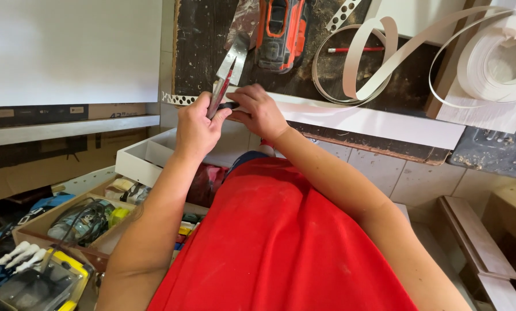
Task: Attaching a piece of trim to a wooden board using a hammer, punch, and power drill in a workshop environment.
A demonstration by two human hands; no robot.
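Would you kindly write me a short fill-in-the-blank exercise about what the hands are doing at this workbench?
1. The left hand and right hand together hold a utility ____.
2. The power tool on the bench is orange and ____.
3. The person's shirt is ____.
4. The coiled edge banding is ____.

Missing words: knife; black; red; white

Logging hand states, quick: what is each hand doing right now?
Left hand: closed around a red-and-metal cutting tool, blade up.
Right hand: fingers pinching the same tool's dark lower end.

Red shirt [281, 242], orange-and-black power tool [280, 31], white edge banding [379, 52].
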